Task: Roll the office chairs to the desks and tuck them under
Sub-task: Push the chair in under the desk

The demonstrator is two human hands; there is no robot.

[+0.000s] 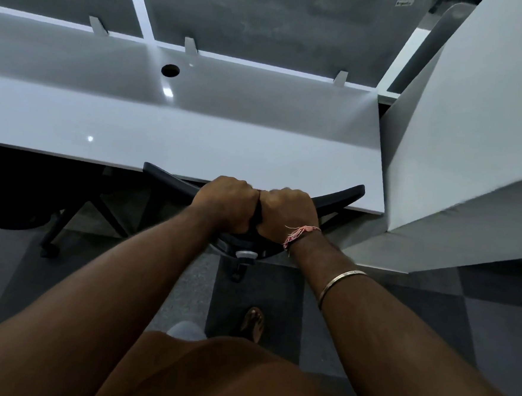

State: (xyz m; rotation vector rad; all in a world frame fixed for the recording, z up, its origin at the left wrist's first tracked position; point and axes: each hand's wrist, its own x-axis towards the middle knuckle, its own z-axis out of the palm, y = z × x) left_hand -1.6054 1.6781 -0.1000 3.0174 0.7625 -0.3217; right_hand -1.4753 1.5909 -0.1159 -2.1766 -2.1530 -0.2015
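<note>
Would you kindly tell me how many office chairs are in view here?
2: one chair gripped by both hands at the desk edge, another chair tucked under at the left. Others may be hidden.

The seat of the office chair lies hidden beneath the surface; only the backrest top edge shows. The left grip and right grip cover the backrest centre, and their fingertips are concealed behind it. A second chair at the left is dark, and the frame edge cuts it off. The label on the far partition is too small to read.
</note>
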